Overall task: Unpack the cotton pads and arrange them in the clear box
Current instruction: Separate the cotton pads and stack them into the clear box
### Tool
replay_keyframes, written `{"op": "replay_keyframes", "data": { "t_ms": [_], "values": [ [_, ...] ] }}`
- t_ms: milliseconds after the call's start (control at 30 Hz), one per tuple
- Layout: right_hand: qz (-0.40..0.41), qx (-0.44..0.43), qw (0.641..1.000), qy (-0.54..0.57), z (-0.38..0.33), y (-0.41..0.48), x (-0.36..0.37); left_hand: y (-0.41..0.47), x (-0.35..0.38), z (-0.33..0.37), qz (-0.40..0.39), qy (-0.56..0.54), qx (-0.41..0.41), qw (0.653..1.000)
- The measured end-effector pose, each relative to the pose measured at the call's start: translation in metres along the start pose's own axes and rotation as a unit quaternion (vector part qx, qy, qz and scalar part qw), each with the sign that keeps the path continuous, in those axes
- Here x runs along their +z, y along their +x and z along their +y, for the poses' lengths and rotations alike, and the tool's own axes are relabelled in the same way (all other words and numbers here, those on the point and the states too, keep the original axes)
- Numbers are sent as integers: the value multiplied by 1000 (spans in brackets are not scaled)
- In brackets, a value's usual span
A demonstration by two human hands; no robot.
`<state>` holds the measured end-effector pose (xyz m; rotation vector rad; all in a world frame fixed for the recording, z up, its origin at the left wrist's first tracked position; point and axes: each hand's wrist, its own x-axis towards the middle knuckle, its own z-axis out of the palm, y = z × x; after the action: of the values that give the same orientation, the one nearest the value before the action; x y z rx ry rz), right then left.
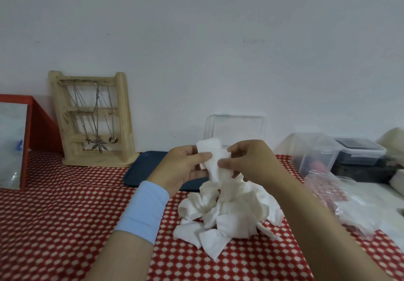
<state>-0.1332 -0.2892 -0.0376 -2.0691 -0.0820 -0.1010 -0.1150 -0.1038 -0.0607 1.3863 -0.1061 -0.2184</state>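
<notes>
While a few cotton pads [213,169] are pinched between the thumb and fingers of the left hand [185,167] and of the right hand [247,162], the step in hand is judged to be the squaring of a small stack before it is carried to the clear box [236,127]. The held pads are raised above the table, apart from the loose pile [227,213] that lies at six o'clock from the hands on the red patterned tablecloth [54,215]. The clear box stands at twelve o'clock, behind the hands and close to the wall; whether it holds any pads cannot be told.

The pads look soft and limp, and the held ones are seen to be bent, so only a light pinch should be used and the edges should be lined up before anything is moved. The stack is best lowered flat into the box and let go only once it is seated, since a dropped stack would probably fan out. The box looks light and may need to be steadied. The blue tray [142,167] at nine o'clock and the crumpled plastic wrapper [341,195] at four o'clock should be left alone
</notes>
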Motion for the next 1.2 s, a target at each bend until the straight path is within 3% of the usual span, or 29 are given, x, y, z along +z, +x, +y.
{"op": "replay_keyframes", "data": {
  "t_ms": [433,700,933,1067,1200],
  "values": [
    [93,-101,989,50,5,6,-5,0,-6,1,47,-51,-22,997],
    [-84,-141,986,-18,-4,-4,-24,-3,-3,3,26,64,-22,997],
    [-10,-142,983,-111,1,2,-7,-5,1,5,-14,81,-11,997],
    [5,-116,989,-89,1,3,-8,-7,1,9,-51,27,-15,998],
    [-6,-81,995,-61,-2,3,-11,-6,-1,8,-40,78,10,996]
  ]
}}
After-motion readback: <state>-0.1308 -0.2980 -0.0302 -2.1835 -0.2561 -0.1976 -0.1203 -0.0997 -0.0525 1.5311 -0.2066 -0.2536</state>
